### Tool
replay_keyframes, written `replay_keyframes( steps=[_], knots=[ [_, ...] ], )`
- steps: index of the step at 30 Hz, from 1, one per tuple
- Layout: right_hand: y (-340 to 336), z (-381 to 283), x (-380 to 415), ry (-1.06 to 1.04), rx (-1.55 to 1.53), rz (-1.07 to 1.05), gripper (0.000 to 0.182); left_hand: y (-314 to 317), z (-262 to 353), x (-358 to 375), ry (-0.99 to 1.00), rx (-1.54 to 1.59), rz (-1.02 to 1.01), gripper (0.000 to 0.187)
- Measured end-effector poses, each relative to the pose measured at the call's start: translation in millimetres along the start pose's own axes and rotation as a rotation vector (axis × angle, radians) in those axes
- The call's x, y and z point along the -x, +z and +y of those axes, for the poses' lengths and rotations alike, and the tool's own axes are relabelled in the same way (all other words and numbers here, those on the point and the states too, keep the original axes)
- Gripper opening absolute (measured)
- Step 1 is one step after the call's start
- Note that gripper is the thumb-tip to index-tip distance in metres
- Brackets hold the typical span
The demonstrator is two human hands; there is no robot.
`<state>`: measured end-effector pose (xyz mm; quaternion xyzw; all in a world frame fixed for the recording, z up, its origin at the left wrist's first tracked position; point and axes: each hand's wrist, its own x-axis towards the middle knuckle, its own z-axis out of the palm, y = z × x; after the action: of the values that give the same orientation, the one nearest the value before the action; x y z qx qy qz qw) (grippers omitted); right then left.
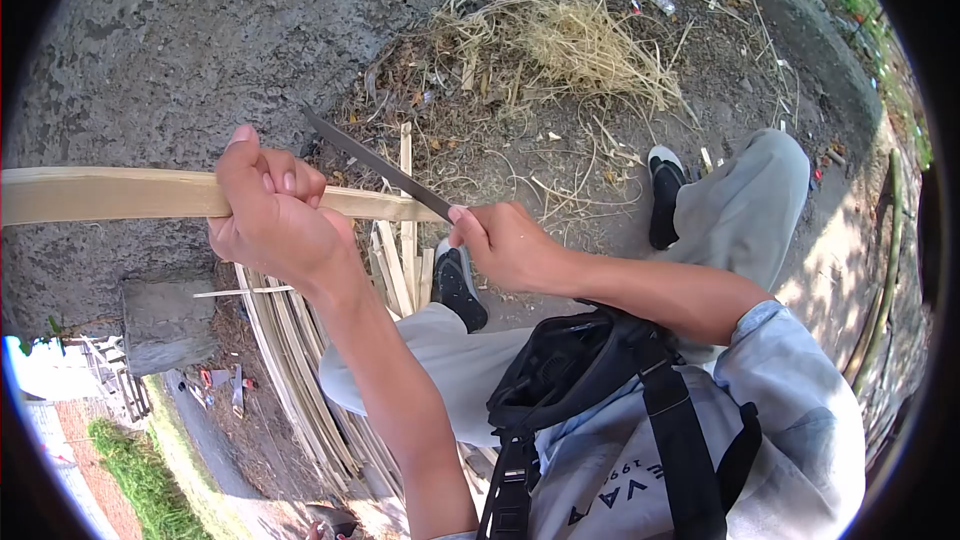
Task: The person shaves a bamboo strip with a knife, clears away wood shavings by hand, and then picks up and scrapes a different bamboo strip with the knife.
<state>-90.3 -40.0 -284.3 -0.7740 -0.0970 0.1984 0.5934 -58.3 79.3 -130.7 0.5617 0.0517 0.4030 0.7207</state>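
The single head view looks out from above the wearer's chest, facing forward and steeply down to the ground (250, 20). Its wide fisheye lens curves the surroundings inside dark corners. The left hand (275, 205) and right hand (510, 245) come close, mid-frame; the shirt (805, 405) fills the lower right, and distant grass (130, 470) lies lower left.

Blade's (375, 165) near end hidden in right hand (505, 245), pale strip (110, 194) cut off at left edge, lower-left items (237, 390) too small to tell

Place: seemed an open-air work yard
Ground: was bare dirt (742, 90)
Shavings (590, 45): lay heaped
Strips (285, 365): lay side by side
Grass (135, 465): showed beyond
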Motion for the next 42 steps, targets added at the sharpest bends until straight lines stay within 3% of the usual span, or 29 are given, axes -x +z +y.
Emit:
replay_keyframes(
  steps=[1,4,7,10,13,15,17,19,20,23,26,29,32,35,38,40,42],
  knots=[
    [2,16,-9,0.069,0.058,-0.022,0.051,-4,0,-2,0.002,0.008,0.000,0.032],
    [-12,13,-18,-0.002,0.258,-0.061,0.050,-6,2,-8,0.018,0.001,-0.006,0.036],
    [-32,-30,-18,0.052,0.116,-0.195,0.051,-4,-1,-7,-0.002,-0.045,0.014,0.038],
    [-32,-41,-18,-0.131,0.049,-0.196,0.052,-5,-5,-14,0.011,-0.042,0.025,0.036],
    [-11,45,-40,0.252,0.162,-0.220,0.052,-9,-5,-18,0.030,-0.008,0.022,0.032],
    [-6,106,-44,0.161,0.284,-0.186,0.051,-19,-4,-16,0.022,0.030,-0.027,0.032],
    [-12,109,-39,0.182,0.239,-0.193,0.051,-13,-3,-12,0.050,-0.004,0.020,0.037],
    [-28,44,-27,0.306,0.020,-0.245,0.050,-15,-3,-13,0.044,0.003,-0.006,0.039],
    [-31,24,-24,0.236,0.014,-0.255,0.051,-16,-4,-12,0.031,-0.005,0.001,0.040],
    [-3,49,-26,-0.060,-0.076,-0.175,0.051,-20,-1,-8,0.030,-0.002,-0.044,0.039],
    [24,154,-33,-0.048,0.017,-0.055,0.051,-28,1,-6,0.069,-0.030,0.038,0.039],
    [21,168,-26,0.061,0.285,-0.072,0.051,-42,7,0,0.072,-0.043,0.040,0.039],
    [15,104,-3,-0.044,0.238,-0.065,0.051,-52,14,10,0.062,-0.029,-0.019,0.041],
    [15,86,8,-0.145,0.159,-0.088,0.052,-58,17,24,0.050,0.005,-0.054,0.044],
    [35,165,8,0.085,0.301,0.012,0.053,-61,19,29,0.079,-0.001,-0.066,0.044],
    [28,231,6,0.154,0.375,-0.051,0.051,-64,19,30,0.091,0.009,-0.052,0.044],
    [26,207,1,0.083,0.274,-0.016,0.046,-68,20,27,0.066,0.030,-0.070,0.044]
  ],
)
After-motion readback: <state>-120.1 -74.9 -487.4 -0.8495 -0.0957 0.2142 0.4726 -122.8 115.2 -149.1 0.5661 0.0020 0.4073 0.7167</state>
